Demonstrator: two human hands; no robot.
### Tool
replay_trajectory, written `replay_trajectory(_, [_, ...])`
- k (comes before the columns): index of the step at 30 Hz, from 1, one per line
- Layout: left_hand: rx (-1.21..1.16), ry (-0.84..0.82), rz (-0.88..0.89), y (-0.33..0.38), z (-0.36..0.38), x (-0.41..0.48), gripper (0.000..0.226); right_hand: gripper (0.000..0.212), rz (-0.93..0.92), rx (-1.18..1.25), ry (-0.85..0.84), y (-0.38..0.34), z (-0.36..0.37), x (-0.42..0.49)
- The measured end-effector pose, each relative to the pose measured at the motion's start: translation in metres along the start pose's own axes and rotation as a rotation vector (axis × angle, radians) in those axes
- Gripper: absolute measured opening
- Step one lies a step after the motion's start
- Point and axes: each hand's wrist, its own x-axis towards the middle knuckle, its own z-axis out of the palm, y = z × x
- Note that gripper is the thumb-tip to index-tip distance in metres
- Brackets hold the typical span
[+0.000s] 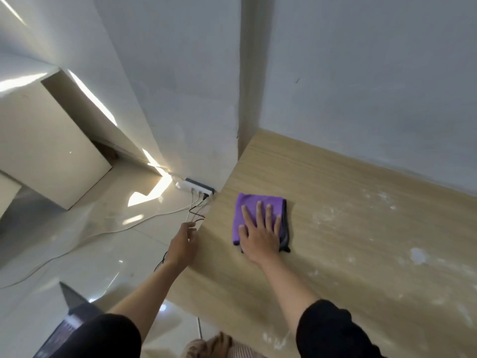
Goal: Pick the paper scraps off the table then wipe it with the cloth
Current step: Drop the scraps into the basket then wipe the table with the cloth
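The folded purple microfibre cloth [247, 210] is lying under the right hand [260, 236], whose straight fingers are pressing it onto the pale wood-grain desk [335, 182]. The left hand [183, 244] is hanging loose-fingered just off the desk's edge, holding nothing visible. No scraps are showing, so wiping seems underway, with white dusty smears [415, 255] waiting right of the hands. Beyond the left hand, a white power strip [196, 187] is sitting on the glossy tiled floor [77, 254].
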Motion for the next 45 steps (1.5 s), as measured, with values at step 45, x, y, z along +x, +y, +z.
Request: replay_trajectory(45, [0.238, 0.055, 0.149, 0.029, 0.036, 0.027, 0.051, 0.05, -0.361, -0.048, -0.037, 0.004, -0.015, 0.08])
